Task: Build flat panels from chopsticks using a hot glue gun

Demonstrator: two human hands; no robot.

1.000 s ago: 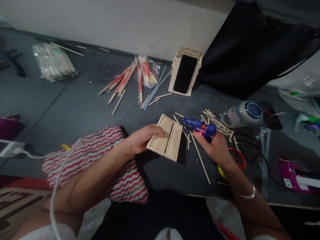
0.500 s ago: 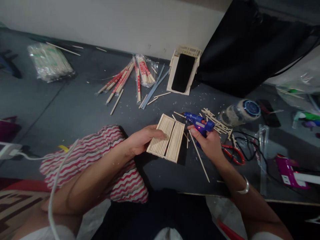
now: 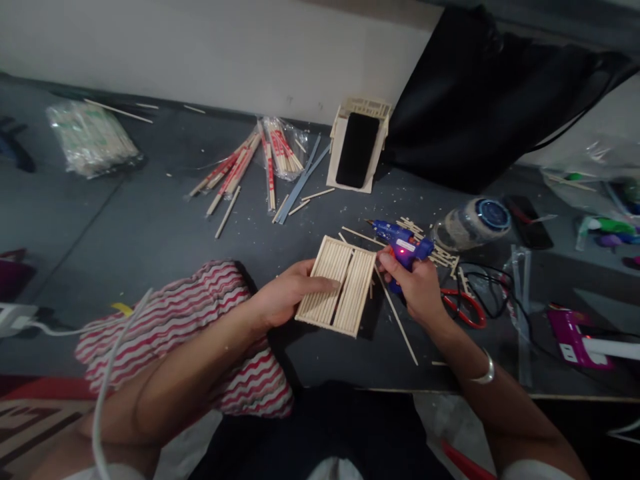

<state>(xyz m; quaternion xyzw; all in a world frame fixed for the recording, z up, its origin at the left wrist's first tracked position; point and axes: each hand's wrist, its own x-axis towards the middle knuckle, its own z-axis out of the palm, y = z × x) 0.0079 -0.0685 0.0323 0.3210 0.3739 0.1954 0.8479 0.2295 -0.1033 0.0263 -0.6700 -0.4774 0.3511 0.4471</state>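
Observation:
My left hand (image 3: pixel 297 290) grips the left side of a small panel of wooden sticks (image 3: pixel 347 293), thumb on top and fingers beneath. A dark gap runs between the two halves of the panel, and a thin stick frame edges it. My right hand (image 3: pixel 411 280) is wrapped round the handle of a blue glue gun (image 3: pixel 401 243), whose red light glows. The gun's nozzle points to the left, above the table, beyond the panel's top right corner. Near my right hand a long thin stick (image 3: pixel 400 327) lies on the table.
Behind the gun lie cut sticks (image 3: pixel 445 257) and a clear jar with a blue lid (image 3: pixel 475 223). Red-handled scissors (image 3: pixel 465 308) and a purple glue gun (image 3: pixel 580 340) are on the right. A phone (image 3: pixel 357 150) leans at the back. Wrapped chopsticks (image 3: pixel 235 167) and a striped cushion (image 3: pixel 200 333) are leftward.
The panel has shifted slightly right and tilted a little, bringing its corner closer to my right hand. The glue gun stays in my right hand; the camera view has moved slightly.

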